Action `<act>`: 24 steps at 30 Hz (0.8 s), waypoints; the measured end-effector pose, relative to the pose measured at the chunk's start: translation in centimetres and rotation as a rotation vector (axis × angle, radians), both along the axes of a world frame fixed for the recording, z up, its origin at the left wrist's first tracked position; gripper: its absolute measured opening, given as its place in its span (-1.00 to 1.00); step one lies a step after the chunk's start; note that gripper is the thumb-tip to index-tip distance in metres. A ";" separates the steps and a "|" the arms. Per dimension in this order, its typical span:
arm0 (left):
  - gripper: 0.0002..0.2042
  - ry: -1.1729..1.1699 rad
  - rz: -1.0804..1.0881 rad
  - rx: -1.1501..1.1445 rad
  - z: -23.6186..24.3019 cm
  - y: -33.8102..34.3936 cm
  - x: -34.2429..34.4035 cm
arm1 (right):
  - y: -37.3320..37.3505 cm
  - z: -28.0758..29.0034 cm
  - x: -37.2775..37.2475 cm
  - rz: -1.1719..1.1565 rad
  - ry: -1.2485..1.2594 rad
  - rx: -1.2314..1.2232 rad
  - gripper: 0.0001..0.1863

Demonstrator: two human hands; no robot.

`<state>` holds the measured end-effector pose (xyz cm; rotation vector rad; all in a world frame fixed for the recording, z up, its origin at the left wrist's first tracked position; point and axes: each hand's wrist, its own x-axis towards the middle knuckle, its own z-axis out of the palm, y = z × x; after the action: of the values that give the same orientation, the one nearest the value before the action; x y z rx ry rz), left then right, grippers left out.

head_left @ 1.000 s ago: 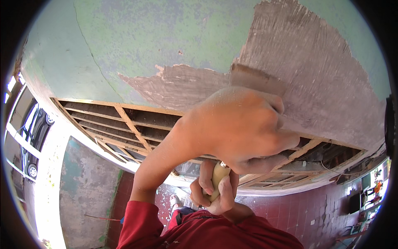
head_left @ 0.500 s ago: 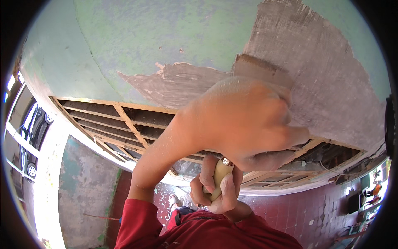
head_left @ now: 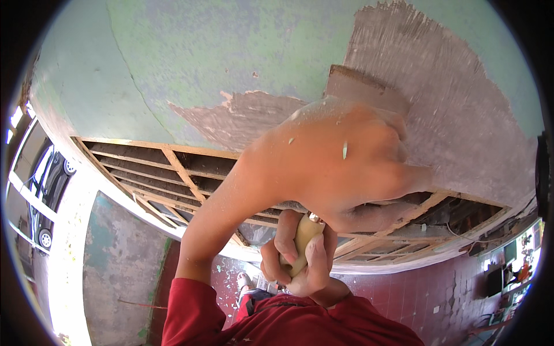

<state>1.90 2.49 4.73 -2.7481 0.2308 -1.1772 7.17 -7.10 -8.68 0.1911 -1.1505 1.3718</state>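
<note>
My left hand (head_left: 346,158), with flakes on its back, is closed over the broad metal blade (head_left: 366,86) of a scraper, its fingers mostly hidden. The blade lies against a grey-brown stripped patch (head_left: 438,98) bordered by peeling green paint (head_left: 231,40). Below, my right hand (head_left: 303,259) is wrapped round the scraper's pale yellow handle (head_left: 306,239), near its shiny ferrule (head_left: 315,217).
A wooden slatted framework (head_left: 144,167) with dark gaps runs along the surface's lower edge. A dark car (head_left: 46,196) stands outside at left, beside a mottled grey slab (head_left: 115,254). A red tiled floor (head_left: 404,294) lies below, and a distant person in orange (head_left: 522,272) is at right.
Both hands and the scraper have moved upward, with the blade higher on the stripped patch and my left hand slightly further right. Pale flakes now show on the back of my left hand.
</note>
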 end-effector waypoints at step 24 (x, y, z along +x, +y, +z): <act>-0.77 -0.022 -0.008 0.010 0.4 0.3 0.2 | -0.6 1.3 -0.6 -0.027 0.132 -0.167 -0.54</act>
<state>2.11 2.75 5.13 -2.7270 0.2440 -1.2037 6.62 -7.72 -7.40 0.1429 -0.9215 1.4033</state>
